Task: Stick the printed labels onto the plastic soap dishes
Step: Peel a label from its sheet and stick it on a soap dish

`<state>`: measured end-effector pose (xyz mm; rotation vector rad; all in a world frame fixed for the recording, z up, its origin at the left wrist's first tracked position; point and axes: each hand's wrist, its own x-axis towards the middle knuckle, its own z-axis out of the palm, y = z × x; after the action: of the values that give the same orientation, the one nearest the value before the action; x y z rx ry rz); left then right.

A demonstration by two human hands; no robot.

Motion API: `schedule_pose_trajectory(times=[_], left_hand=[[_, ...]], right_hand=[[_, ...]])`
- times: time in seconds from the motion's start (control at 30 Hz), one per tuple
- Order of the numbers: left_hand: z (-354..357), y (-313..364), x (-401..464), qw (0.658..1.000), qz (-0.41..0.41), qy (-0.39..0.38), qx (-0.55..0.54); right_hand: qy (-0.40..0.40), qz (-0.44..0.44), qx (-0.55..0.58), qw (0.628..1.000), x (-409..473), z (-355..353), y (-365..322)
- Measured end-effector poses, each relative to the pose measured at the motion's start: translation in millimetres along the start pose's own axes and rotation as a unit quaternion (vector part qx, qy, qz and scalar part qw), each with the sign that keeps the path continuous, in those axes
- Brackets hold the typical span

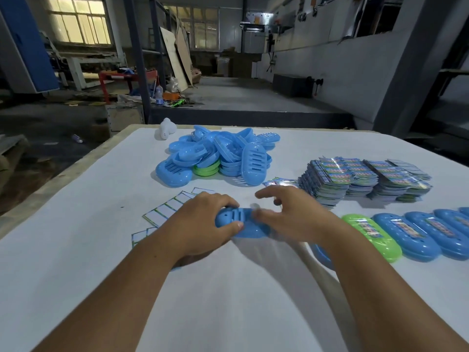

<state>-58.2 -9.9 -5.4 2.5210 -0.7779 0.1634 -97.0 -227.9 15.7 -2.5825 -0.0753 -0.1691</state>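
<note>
My left hand (203,222) grips a blue soap dish (243,223) by its left end, just above the white table (76,262). My right hand (289,214) is blurred at the dish's right end, fingers bent over it; whether it holds a label I cannot tell. A heap of unlabelled blue and green dishes (215,156) lies behind. Stacks of printed labels (363,179) sit to the right. A row of labelled dishes (406,235), one green and the others blue, runs along the right.
Empty white label backing strips (167,208) lie left of my left hand. A small white object (166,129) stands at the table's far edge. The table's left edge runs diagonally, with workshop floor and clutter beyond.
</note>
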Motion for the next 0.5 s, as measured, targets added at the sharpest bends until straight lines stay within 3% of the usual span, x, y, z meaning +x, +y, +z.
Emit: schedule_pose_trajectory(times=[0.07,0.17,0.5], left_hand=[[-1.0,-0.9,0.1,1.000,0.003,0.008,0.025],[-0.6,0.1,0.2,0.999,0.007,0.009,0.039],[-0.1,2.6,0.6,0.999,0.012,0.022,0.048]], right_hand=[[0.082,0.038,-0.073,0.993,3.1,-4.8,8.0],[0.084,0.090,-0.147,0.981,5.7,-4.9,16.9],[0.112,0.131,-0.121,0.978,8.6,-6.5,16.7]])
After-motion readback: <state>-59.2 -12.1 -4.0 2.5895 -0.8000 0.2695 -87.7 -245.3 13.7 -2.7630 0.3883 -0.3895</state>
